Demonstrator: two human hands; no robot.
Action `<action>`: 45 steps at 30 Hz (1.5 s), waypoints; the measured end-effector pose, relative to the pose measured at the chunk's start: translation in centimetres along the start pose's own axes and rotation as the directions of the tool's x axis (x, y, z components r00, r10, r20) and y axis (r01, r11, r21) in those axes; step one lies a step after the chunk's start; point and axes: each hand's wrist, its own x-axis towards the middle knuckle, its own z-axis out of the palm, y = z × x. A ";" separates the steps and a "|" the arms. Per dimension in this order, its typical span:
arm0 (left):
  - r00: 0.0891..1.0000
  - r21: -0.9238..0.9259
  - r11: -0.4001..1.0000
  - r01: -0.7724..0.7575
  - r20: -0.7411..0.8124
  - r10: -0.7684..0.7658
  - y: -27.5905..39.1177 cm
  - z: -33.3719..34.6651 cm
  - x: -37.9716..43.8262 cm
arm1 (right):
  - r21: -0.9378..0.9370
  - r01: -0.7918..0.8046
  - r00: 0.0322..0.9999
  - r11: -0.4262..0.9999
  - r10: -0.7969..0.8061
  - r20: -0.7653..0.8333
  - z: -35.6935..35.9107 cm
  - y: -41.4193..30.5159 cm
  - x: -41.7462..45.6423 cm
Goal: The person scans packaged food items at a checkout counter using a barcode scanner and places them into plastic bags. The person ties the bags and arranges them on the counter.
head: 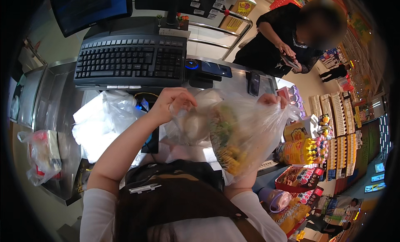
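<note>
My right hand (pixel 275 100) grips the gathered upper part of a clear plastic bag (pixel 254 126) that hangs over the counter. Green and yellow items show through its left side. To the left, my left hand (pixel 176 103) has its fingers curled at the edge of another clear plastic bag (pixel 193 126) with pale, rounded contents. Thin plastic lies at its fingertips. Left of that bag, beyond my left forearm, lies a bright white pile of plastic bags (pixel 106 117). The two held bags overlap in view, so where they meet is unclear.
A black keyboard (pixel 129 60) and a monitor (pixel 93 7) stand beyond my hands. Phones (pixel 253 83) lie on the counter's far side, where a person in black (pixel 268 39) holds a phone. A bagged red package (pixel 45 154) is far left; a lollipop display (pixel 303 151) and snack packets (pixel 297 182) stand right.
</note>
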 end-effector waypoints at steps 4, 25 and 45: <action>0.998 -0.129 0.990 0.054 -0.019 -0.056 -0.7 1.5 0.1 | -0.191 -0.015 0.999 0.982 0.010 -0.030 -0.7 -1.1 -0.5; 0.999 -0.026 0.999 0.047 0.028 -0.046 -1.3 7.6 5.4 | -0.729 0.509 0.816 -0.458 0.525 0.240 2.5 4.5 0.0; 0.923 0.113 0.984 -0.137 -0.346 0.168 -2.7 9.6 5.3 | -0.955 -0.244 0.960 0.172 -0.096 -0.262 1.4 1.3 -8.8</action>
